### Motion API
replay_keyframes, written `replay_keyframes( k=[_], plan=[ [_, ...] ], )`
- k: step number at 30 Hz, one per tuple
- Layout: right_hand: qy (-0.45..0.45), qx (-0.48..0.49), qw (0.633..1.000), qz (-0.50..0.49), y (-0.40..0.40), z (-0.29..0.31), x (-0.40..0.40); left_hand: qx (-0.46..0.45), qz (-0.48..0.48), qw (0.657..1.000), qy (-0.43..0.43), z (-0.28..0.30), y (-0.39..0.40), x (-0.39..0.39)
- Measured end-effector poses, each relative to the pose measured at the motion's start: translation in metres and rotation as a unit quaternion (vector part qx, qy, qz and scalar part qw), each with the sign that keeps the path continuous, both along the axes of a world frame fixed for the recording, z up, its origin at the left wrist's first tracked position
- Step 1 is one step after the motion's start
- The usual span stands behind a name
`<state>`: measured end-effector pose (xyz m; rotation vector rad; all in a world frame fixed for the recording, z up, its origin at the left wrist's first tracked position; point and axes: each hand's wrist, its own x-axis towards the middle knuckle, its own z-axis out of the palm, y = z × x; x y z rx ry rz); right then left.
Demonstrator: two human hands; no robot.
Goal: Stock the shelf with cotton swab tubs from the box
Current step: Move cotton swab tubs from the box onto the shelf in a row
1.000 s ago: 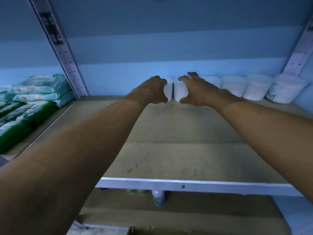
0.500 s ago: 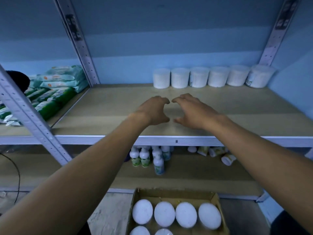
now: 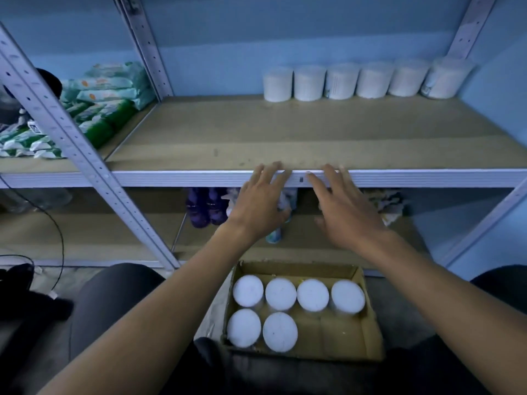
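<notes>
Several white cotton swab tubs stand in a row along the back right of the wooden shelf. Below, a cardboard box on the floor holds several more tubs, seen from above by their round white lids. My left hand and my right hand hang in the air in front of the shelf's front edge, above the box. Their fingers are spread and straight, and both hands are empty.
Green and white soft packs are piled on the neighbouring shelf bay at left, behind a slanted metal upright. Small bottles stand on the lower shelf. A black cable hangs at left. My knees flank the box.
Both hands have let go of the tubs at the back of the shelf and pulled back and down, past the shelf's front edge. The view has dropped and the box has come fully into sight.
</notes>
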<state>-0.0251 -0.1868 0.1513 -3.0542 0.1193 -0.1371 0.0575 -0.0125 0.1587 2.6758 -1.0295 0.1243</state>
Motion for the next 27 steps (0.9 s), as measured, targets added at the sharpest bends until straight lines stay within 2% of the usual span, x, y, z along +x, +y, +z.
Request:
replay_keyframes(
  k=[4, 9, 14, 19, 27],
  plan=[
    [0.041, 0.029, 0.997, -0.05, 0.013, -0.026, -0.018, -0.012, 0.011, 1.0, 0.019, -0.045, 0.008, -0.021],
    [0.136, 0.066, 0.986, -0.07, 0.02, -0.074, -0.031, 0.051, 0.034, 0.984, 0.17, -0.111, 0.022, -0.033],
    [0.205, 0.059, 0.973, -0.085, 0.015, -0.12, -0.032, 0.115, 0.05, 0.958, 0.259, -0.156, 0.031, -0.034],
    [0.267, 0.074, 0.957, -0.082, 0.009, -0.161, -0.034, 0.161, 0.038, 0.943, 0.289, -0.188, 0.027, -0.03],
    [0.341, 0.086, 0.934, -0.068, 0.002, -0.223, -0.035, 0.178, 0.025, 0.925, 0.334, -0.243, 0.008, -0.019]
  ],
)
